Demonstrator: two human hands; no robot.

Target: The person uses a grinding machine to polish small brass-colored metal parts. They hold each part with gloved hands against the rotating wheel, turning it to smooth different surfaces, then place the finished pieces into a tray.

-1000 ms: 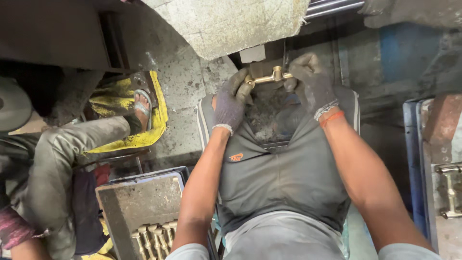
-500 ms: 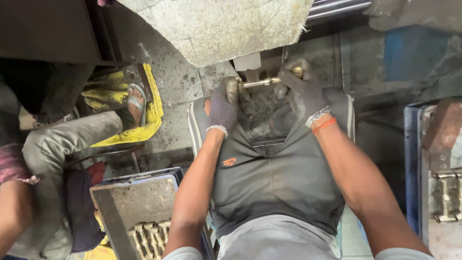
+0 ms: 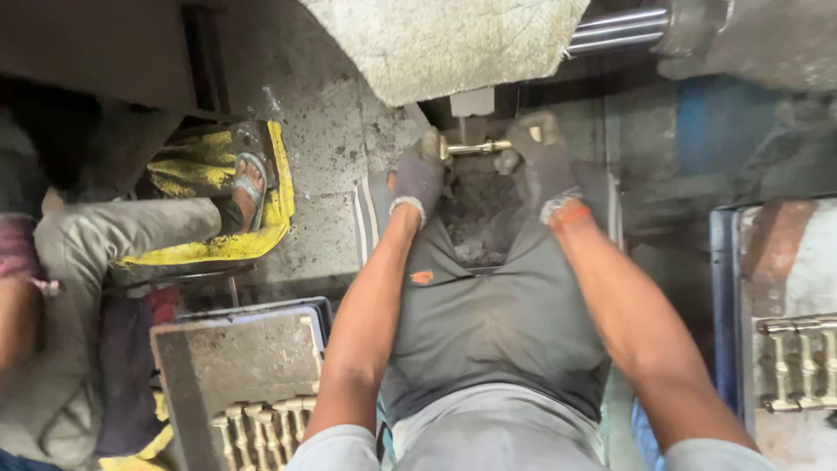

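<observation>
Both my hands wear dirty grey gloves and hold a brass rod-shaped part (image 3: 477, 148) by its two ends. My left hand (image 3: 418, 174) grips the left end, my right hand (image 3: 539, 157) the right end. The part lies level just under a small pale block (image 3: 472, 103) that hangs from the big grey machine housing (image 3: 445, 44) above. A dark, grimy apron (image 3: 497, 305) covers my lap beneath the hands.
A crate at lower left (image 3: 231, 366) carries a metal plate and several brass parts (image 3: 261, 432). Another tray of brass parts (image 3: 798, 362) stands at right. A seated person's leg and sandalled foot (image 3: 250, 185) rest on a yellow cloth (image 3: 253, 235) to the left. Steel rods (image 3: 619, 30) run at top right.
My hands have carried the brass part upward, from above my lap to just under the pale block on the machine. The view has shifted slightly.
</observation>
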